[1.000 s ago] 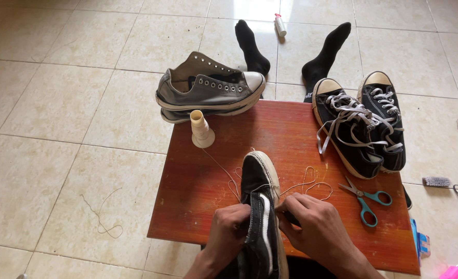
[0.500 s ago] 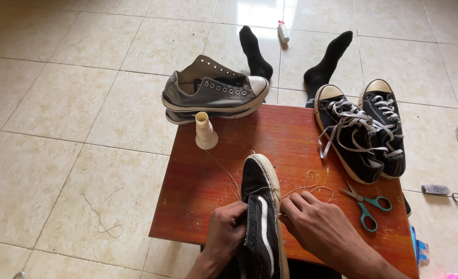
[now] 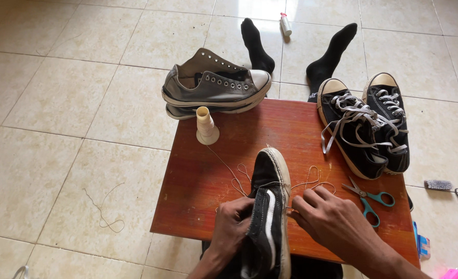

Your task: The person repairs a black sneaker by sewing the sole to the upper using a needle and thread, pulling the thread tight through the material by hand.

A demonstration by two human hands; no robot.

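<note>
Gripping the black shoe (image 3: 268, 217) at its near side, the left hand (image 3: 232, 227) has its fingers curled shut on the upper; the right hand (image 3: 337, 225) is just beside the sole edge, fingertips pressed together, apparently pinching thread (image 3: 311, 182). The shoe's long axis runs toe-away over the red table (image 3: 198, 206). Farther off stands the spool (image 3: 207, 125).

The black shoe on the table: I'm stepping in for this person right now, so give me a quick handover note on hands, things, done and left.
Left hand grips the black shoe by its side, toe pointing away.
Right hand pinches thread at the shoe's sole edge.
Thread spool stands upright at the far left of the red table; scissors lie right of the hand.
Done: cannot tell how much is stitched.
Left: the stitching appears unfinished; loose thread still uncut.
</note>
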